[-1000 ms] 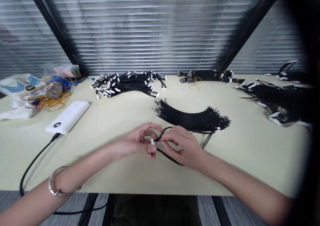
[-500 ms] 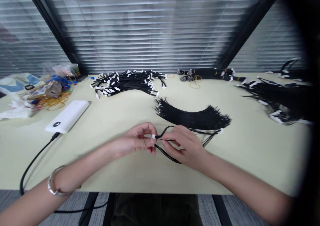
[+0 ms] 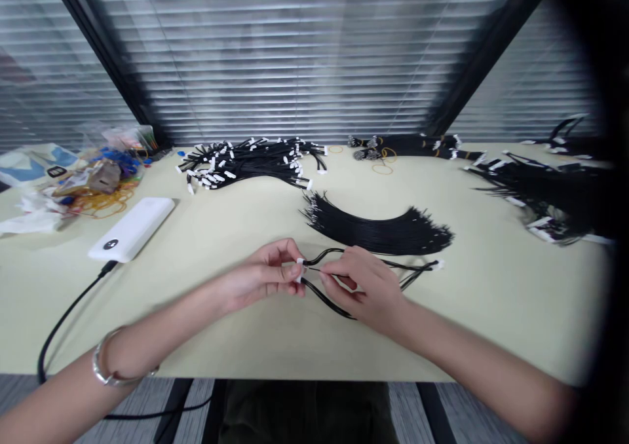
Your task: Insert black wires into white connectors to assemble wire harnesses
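Observation:
My left hand point(image 3: 275, 270) pinches a small white connector point(image 3: 300, 270) between thumb and fingers. Black cables point(image 3: 328, 302) run from the connector toward the right, passing under my right hand point(image 3: 363, 280). Between its thumb and forefinger my right hand grips a thin black wire point(image 3: 315, 270), whose tip is close to the connector; whether it touches is too small to tell. Another white connector point(image 3: 438, 264) lies at the cables' far end, right of my right hand. Just beyond my hands, a curved bundle of loose black wires point(image 3: 378, 231) rests on the table.
A white power bank point(image 3: 132, 229) with a black cable lies at left, near rubber bands point(image 3: 105, 198) and plastic bags. Finished-looking cables with white connectors point(image 3: 246, 162) are piled at the back. More black wire bundles point(image 3: 555, 188) lie at the right.
The white connector in my left hand has turned slightly and shows more of its face. The cables' far connector has shifted slightly right. Both hands stay nearly in place.

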Demonstrator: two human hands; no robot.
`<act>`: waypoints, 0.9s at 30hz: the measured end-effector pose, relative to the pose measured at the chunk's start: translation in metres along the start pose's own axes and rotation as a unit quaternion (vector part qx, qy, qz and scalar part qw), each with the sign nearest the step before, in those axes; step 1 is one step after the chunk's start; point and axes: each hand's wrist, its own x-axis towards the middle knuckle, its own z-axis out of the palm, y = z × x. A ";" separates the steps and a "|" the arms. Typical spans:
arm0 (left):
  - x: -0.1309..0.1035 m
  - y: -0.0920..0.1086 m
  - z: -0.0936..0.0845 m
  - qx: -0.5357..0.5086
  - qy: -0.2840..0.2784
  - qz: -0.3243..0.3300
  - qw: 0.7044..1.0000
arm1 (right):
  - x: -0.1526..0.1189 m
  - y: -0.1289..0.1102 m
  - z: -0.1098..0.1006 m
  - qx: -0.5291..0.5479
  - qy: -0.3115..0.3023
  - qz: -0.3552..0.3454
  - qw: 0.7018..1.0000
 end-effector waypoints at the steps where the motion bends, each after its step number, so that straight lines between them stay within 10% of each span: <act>1: 0.000 0.000 0.000 -0.002 0.001 -0.001 1.000 | 0.000 0.000 0.000 -0.001 -0.001 -0.002 1.000; 27: 0.000 0.000 0.002 0.028 0.005 -0.005 1.000 | -0.007 0.001 0.003 -0.072 -0.019 -0.032 0.997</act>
